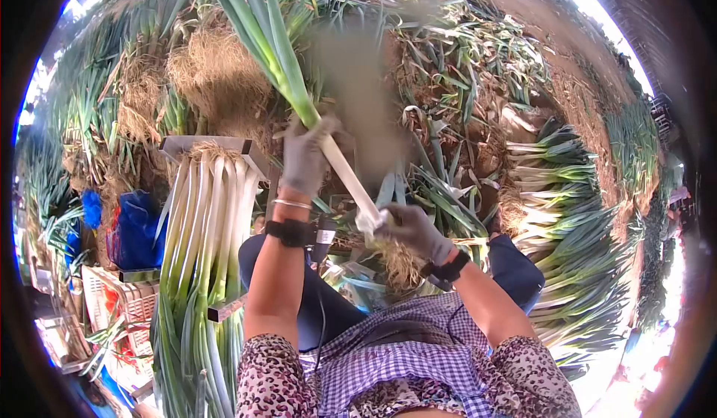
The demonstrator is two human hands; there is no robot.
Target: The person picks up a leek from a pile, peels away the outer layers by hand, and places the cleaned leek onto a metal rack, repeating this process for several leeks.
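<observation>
A long leek slants across the middle of the view, green leaves toward the top and white base toward me. My left hand, in a pale grey glove, is closed around its shank where green turns to white. At the base end, my gloved right hand is closed with its fingertips on the leek, beside a crumpled whitish bit. Stringy tan roots hang just below that hand. To the left of my left arm, several trimmed leeks lie side by side on a metal rack.
A row of leeks is laid out on the ground at right. Leaf scraps are heaped ahead, and rooted leeks stand at upper left. A blue bag and a light plastic crate are at left.
</observation>
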